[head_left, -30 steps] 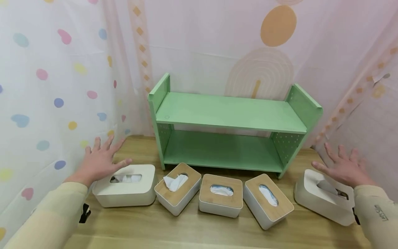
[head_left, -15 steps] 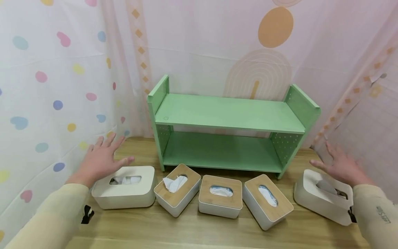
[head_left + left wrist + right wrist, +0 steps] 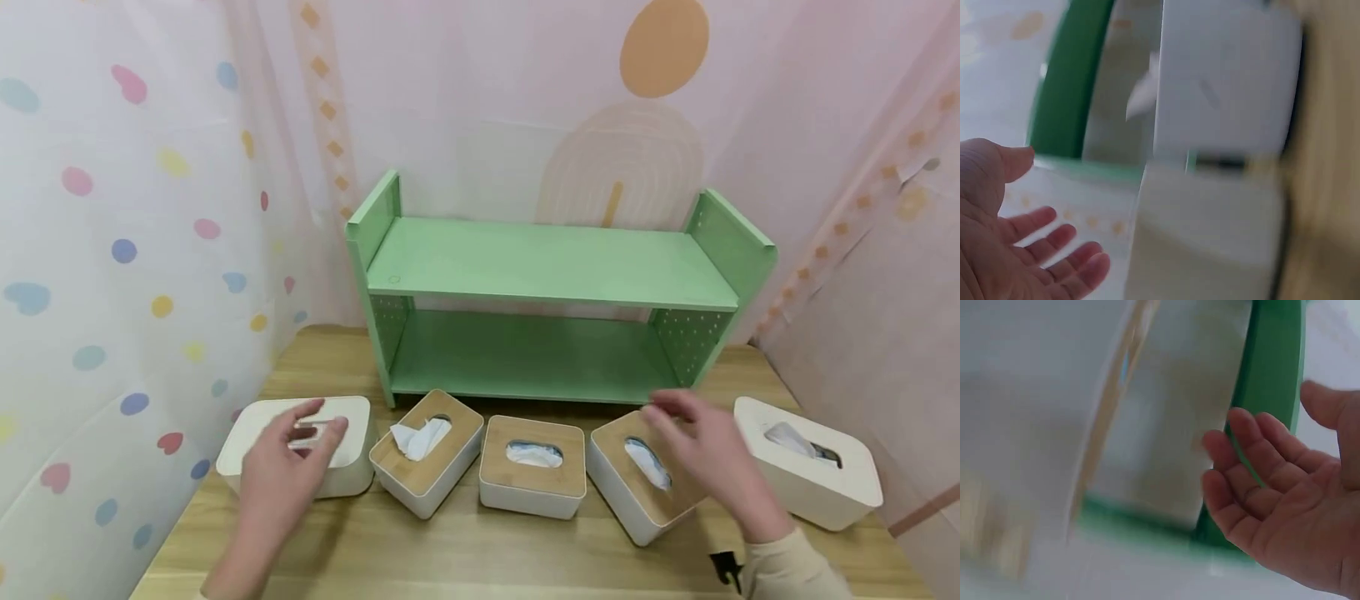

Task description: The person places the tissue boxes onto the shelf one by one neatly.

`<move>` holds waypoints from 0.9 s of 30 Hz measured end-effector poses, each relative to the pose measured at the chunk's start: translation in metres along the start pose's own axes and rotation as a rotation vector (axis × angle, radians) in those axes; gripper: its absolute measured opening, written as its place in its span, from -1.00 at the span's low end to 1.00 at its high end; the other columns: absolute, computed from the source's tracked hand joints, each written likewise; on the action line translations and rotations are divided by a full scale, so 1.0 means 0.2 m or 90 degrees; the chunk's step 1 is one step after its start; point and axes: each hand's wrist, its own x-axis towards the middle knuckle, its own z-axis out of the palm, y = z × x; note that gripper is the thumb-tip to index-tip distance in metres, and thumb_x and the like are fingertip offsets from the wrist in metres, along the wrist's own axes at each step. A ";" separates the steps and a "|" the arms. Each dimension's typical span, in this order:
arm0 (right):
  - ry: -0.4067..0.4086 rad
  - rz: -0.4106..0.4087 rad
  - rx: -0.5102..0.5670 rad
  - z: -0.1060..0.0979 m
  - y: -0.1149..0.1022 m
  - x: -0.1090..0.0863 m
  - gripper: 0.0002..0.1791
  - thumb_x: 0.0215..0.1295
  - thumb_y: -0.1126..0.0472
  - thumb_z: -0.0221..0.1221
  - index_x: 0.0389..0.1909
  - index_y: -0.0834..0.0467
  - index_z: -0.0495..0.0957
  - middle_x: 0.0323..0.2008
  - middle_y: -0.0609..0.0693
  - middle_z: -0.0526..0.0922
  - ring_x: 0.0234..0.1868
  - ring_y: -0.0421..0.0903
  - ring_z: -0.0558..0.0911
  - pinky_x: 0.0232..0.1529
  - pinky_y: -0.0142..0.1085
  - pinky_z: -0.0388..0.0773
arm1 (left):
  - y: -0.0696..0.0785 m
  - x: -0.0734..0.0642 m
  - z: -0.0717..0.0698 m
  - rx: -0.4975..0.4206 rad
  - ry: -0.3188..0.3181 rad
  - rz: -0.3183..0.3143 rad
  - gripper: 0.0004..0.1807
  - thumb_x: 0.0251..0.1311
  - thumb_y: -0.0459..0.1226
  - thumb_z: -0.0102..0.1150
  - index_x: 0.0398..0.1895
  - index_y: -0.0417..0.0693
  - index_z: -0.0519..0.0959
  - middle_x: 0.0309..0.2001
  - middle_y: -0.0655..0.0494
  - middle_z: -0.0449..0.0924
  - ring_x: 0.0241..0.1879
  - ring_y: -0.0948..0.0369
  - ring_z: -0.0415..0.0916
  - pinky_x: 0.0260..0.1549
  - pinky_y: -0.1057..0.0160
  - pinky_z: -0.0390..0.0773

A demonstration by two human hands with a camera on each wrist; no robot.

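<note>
On the left, the spotted curtain [image 3: 150,250] hangs at the table [image 3: 450,571], and the left hand [image 3: 279,471] hovers over the near side of a white tissue box [image 3: 354,417]; half a second ago it stretched farther forward and left, fingers splayed, and its sleeve showed, now nearly out of view. Its fingers are loosely bent, thumb apart, gripping nothing; contact with the box cannot be told. The boxes stand in the same row as before. Next comes a wood-topped tissue box [image 3: 427,477], turned askew, with a white tissue [image 3: 422,437] poking from its slot; then a middle wood-topped box [image 3: 525,479], facing squarely forward. Behind these stands the green shelf [image 3: 555,262], a small round mark at the left of its upper board too faint to read. Farther right, the right hand [image 3: 701,450] has swung left from above the far-right box and now covers the right part of a third wood-topped box [image 3: 617,450]; its fingers are relaxed and slightly curled, with nothing held, and touching or not cannot be told. At far right, another white tissue box [image 3: 806,475] shows its right end, covered earlier by the right sleeve [image 3: 795,571], whose dark lettering is now out of sight.
</note>
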 end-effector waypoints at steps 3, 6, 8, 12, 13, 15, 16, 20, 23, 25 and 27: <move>-0.099 -0.039 0.022 0.13 -0.15 0.01 -0.51 0.58 -0.03 0.25 0.32 0.19 0.62 0.18 0.16 0.77 0.08 0.16 0.79 0.09 0.11 0.72 | 0.03 -0.11 0.06 -0.040 -0.054 -0.066 -0.26 0.43 0.21 0.28 0.50 0.02 0.49 0.40 -0.21 0.56 0.08 -0.10 0.73 -0.24 0.33 0.64; -0.191 -0.057 0.029 0.25 -0.27 0.03 -0.39 0.56 -0.13 0.24 0.45 0.14 0.53 0.34 0.13 0.68 0.29 0.20 0.68 0.26 0.18 0.62 | 0.05 -0.19 0.12 -0.052 -0.080 -0.085 -0.25 0.43 0.21 0.28 0.50 0.01 0.47 0.42 -0.22 0.52 0.12 -0.12 0.72 -0.16 0.22 0.73; -0.241 -0.064 0.030 0.33 -0.35 0.04 -0.32 0.55 -0.16 0.24 0.52 0.12 0.47 0.42 0.12 0.61 0.44 0.21 0.56 0.40 0.20 0.51 | 0.06 -0.24 0.15 -0.057 -0.077 -0.081 -0.27 0.43 0.19 0.29 0.49 -0.01 0.47 0.43 -0.20 0.50 0.18 -0.15 0.70 -0.03 0.11 0.75; -0.301 -0.091 0.026 0.46 -0.48 0.08 -0.24 0.53 -0.16 0.27 0.59 0.12 0.38 0.50 0.13 0.52 0.58 0.24 0.41 0.53 0.21 0.37 | 0.07 -0.31 0.18 -0.071 -0.071 -0.073 -0.28 0.44 0.16 0.30 0.48 -0.03 0.47 0.48 -0.12 0.49 0.29 -0.24 0.63 0.17 -0.14 0.69; -0.312 -0.094 0.026 0.49 -0.50 0.10 -0.23 0.53 -0.15 0.28 0.60 0.13 0.37 0.52 0.14 0.50 0.60 0.25 0.37 0.55 0.22 0.34 | 0.07 -0.32 0.19 -0.081 -0.074 -0.073 -0.27 0.44 0.15 0.31 0.49 -0.05 0.46 0.48 -0.15 0.49 0.31 -0.26 0.61 0.19 -0.18 0.67; -0.330 -0.111 0.016 0.54 -0.55 0.13 -0.20 0.52 -0.15 0.28 0.60 0.17 0.35 0.53 0.17 0.48 0.62 0.30 0.33 0.57 0.24 0.30 | 0.07 -0.35 0.21 -0.100 -0.090 -0.079 -0.24 0.43 0.14 0.32 0.50 -0.11 0.44 0.49 -0.20 0.48 0.35 -0.27 0.58 0.22 -0.19 0.65; -0.338 -0.117 0.012 0.56 -0.56 0.14 -0.19 0.52 -0.15 0.28 0.60 0.18 0.34 0.54 0.17 0.48 0.62 0.32 0.32 0.57 0.24 0.29 | 0.07 -0.36 0.22 -0.112 -0.100 -0.084 -0.22 0.43 0.13 0.33 0.51 -0.15 0.42 0.49 -0.23 0.47 0.38 -0.27 0.55 0.24 -0.19 0.64; -0.364 -0.126 -0.002 0.63 -0.61 0.19 -0.16 0.53 -0.17 0.27 0.62 0.21 0.30 0.53 0.18 0.48 0.61 0.33 0.33 0.62 0.22 0.22 | 0.06 -0.40 0.27 -0.151 -0.148 -0.111 -0.07 0.42 0.12 0.34 0.59 -0.30 0.26 0.54 -0.39 0.35 0.48 -0.32 0.41 0.33 -0.19 0.57; -0.375 -0.127 -0.020 0.69 -0.62 0.23 -0.15 0.52 -0.18 0.27 0.61 0.23 0.31 0.50 0.18 0.52 0.56 0.25 0.43 0.60 0.18 0.26 | 0.05 -0.42 0.32 -0.161 -0.193 -0.128 0.06 0.43 0.13 0.32 0.66 -0.38 0.08 0.61 -0.46 0.17 0.56 -0.37 0.23 0.40 -0.26 0.46; -0.380 -0.127 -0.030 0.72 -0.63 0.26 -0.15 0.51 -0.19 0.27 0.59 0.25 0.32 0.47 0.19 0.54 0.51 0.20 0.51 0.56 0.15 0.34 | 0.05 -0.42 0.34 -0.153 -0.227 -0.140 0.14 0.44 0.17 0.28 0.69 -0.41 -0.03 0.65 -0.44 0.03 0.60 -0.36 0.11 0.46 -0.29 0.36; -0.388 -0.120 -0.038 0.75 -0.64 0.29 -0.14 0.51 -0.21 0.27 0.58 0.27 0.33 0.44 0.21 0.57 0.45 0.17 0.57 0.50 0.10 0.43 | 0.05 -0.42 0.35 -0.141 -0.246 -0.145 0.17 0.46 0.19 0.25 0.69 -0.44 -0.09 0.66 -0.43 -0.04 0.62 -0.34 0.06 0.50 -0.30 0.28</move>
